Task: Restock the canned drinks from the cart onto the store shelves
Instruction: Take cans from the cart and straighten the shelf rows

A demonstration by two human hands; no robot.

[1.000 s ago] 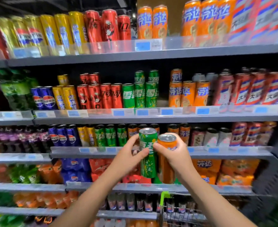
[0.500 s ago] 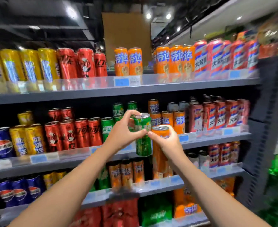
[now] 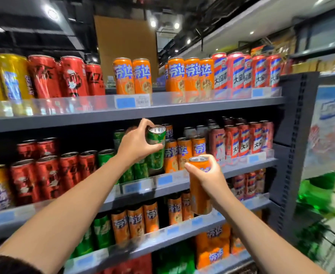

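- The left hand [image 3: 138, 142] grips a tall green aluminium drink can [image 3: 156, 147] near its top, fingers [image 3: 146, 123] curled over the rim and thumb wrapped across the front, at the centre of the frame.
- This green can is tilted, its silver top leaning toward the upper right, its base low at the front lip of the grey metal middle shelf [image 3: 231, 172].
- It sits at the seam between the row of shelved green cans [image 3: 141, 170] on its left and the row of shelved orange cans [image 3: 183, 155] on its right; whether its base already touches the shelf cannot be told.
- The right hand [image 3: 208, 177] wraps around a tall orange aluminium drink can [image 3: 199, 194], held upright lower and further right, in front of the shelf edge and well short of any row.
- Judged from this, the left hand is the nearer one: its can needs only to be stood upright and pushed back into the green row.
- The orange can lies just below and in front of the orange row, so its path is up and inward.
- A tilted base could knock the neighbouring orange cans.
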